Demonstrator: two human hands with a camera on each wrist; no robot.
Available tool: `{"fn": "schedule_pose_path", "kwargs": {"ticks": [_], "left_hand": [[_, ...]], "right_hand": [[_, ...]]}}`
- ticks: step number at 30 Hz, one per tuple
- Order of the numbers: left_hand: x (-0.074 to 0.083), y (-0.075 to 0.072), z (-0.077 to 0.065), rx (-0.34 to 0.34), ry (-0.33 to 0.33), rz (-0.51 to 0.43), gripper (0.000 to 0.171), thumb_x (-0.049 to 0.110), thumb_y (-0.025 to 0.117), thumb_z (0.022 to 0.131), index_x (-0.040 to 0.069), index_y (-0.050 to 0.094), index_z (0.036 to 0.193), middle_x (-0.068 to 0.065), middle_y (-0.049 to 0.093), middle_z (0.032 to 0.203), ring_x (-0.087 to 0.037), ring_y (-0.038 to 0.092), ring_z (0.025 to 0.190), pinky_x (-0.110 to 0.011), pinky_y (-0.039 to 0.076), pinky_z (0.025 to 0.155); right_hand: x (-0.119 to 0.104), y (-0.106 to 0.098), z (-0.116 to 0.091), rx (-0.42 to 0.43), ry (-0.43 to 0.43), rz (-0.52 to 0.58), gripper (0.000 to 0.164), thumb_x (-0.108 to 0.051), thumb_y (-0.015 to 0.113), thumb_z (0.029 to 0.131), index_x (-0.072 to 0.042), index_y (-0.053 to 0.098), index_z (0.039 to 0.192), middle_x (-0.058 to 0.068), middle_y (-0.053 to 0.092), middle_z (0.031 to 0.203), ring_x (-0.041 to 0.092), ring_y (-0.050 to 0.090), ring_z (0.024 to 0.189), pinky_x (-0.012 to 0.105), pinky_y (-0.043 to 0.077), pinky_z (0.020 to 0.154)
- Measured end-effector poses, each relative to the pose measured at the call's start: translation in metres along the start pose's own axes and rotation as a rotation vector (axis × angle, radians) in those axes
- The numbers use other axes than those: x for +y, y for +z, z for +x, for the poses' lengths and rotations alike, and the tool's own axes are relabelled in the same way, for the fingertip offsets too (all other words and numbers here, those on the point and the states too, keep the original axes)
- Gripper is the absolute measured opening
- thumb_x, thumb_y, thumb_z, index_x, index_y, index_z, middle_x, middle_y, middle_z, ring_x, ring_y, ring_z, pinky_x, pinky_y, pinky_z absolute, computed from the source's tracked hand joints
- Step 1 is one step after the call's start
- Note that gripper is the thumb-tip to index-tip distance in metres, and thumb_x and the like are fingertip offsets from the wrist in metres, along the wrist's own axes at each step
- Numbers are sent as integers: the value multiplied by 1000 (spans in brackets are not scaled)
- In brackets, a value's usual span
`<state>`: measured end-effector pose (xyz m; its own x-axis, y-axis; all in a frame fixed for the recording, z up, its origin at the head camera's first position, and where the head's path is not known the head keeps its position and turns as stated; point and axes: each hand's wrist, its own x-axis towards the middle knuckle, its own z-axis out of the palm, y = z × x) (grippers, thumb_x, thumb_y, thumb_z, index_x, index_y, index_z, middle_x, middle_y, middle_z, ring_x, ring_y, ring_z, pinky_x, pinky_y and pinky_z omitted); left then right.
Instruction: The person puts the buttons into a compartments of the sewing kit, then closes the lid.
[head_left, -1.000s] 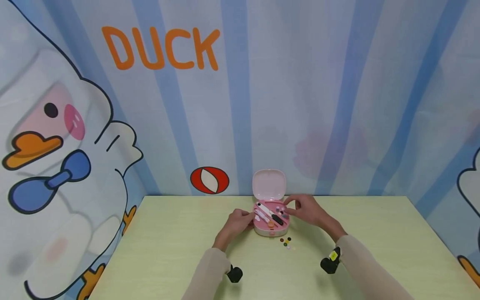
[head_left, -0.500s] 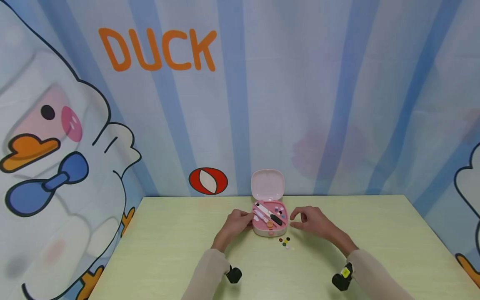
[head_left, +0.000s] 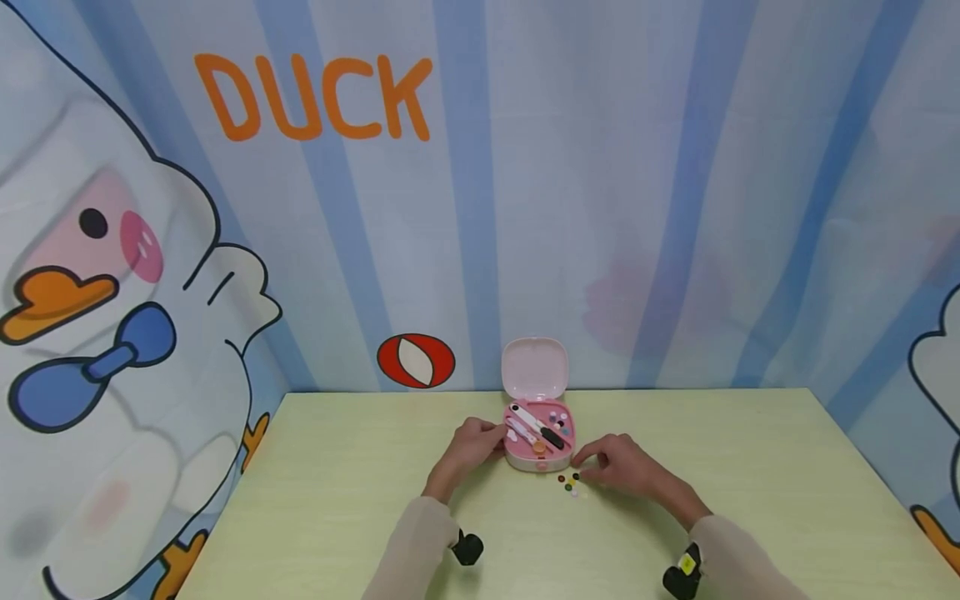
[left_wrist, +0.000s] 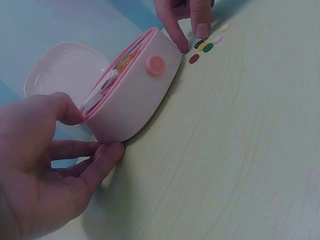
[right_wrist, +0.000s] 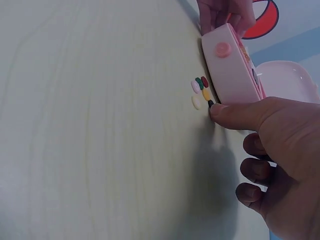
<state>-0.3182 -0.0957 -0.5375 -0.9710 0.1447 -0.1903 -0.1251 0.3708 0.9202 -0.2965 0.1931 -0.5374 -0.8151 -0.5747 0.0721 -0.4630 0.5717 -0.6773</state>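
A white toy case (head_left: 538,464) with a pink tray and its lid (head_left: 535,367) raised stands near the table's back edge. My left hand (head_left: 468,448) holds its left side, thumb at the rim and fingers low on the wall (left_wrist: 135,105). Small oval pieces in several colours lie before the case, among them a red one (left_wrist: 194,59), a green one (left_wrist: 208,47) and a white one (right_wrist: 196,102). My right hand (head_left: 622,465) is at the case's front right corner. Its thumb tip is at the black piece (right_wrist: 210,104); index and thumb stand apart.
In the tray lie a white and black stick-shaped tool (head_left: 540,427), an orange round piece (head_left: 539,448) and small pieces (head_left: 558,421) in the right compartment. A printed duck curtain (head_left: 525,167) hangs right behind the pale wooden table (head_left: 337,500).
My right hand has come away from the tray's right compartment and moved down toward the viewer, to the loose oval pieces. The left hand has stayed at the case.
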Motion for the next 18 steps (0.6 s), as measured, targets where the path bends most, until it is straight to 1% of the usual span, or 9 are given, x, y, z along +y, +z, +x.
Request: {"fn": "schedule_pose_path", "kwargs": {"ticks": [4,7,11,18], "left_hand": [[1,0,0,3,-4,6,38,27,60,106,-7,70,120,-8,72,100,-17,67,91,-32,59,86],[2,0,0,3,-12,8,39,27,60,106,-7,70,121,-7,72,100,-17,66,91,-32,58,87],[2,0,0,0,-17,10,39,28,59,106,-7,70,121,-7,71,101,-17,66,92,-33,58,88],[2,0,-1,-1,-10,14,39,27,60,106,-8,70,121,-8,72,100,-18,67,92,-33,58,88]], "right_hand": [[-3,2,0,-7,10,-2,14,-8,76,93,-9,82,105,-4,69,77,2,39,57,21,33,55],[-5,3,0,-8,4,-6,15,-5,74,93,-10,83,104,-4,71,81,3,40,57,21,33,54],[-6,4,1,-17,4,-13,15,-2,72,92,-11,83,100,-3,70,79,4,41,58,22,34,55],[-6,4,1,-25,22,-29,10,-7,75,93,-15,80,96,-4,66,78,5,44,62,23,35,56]]}}
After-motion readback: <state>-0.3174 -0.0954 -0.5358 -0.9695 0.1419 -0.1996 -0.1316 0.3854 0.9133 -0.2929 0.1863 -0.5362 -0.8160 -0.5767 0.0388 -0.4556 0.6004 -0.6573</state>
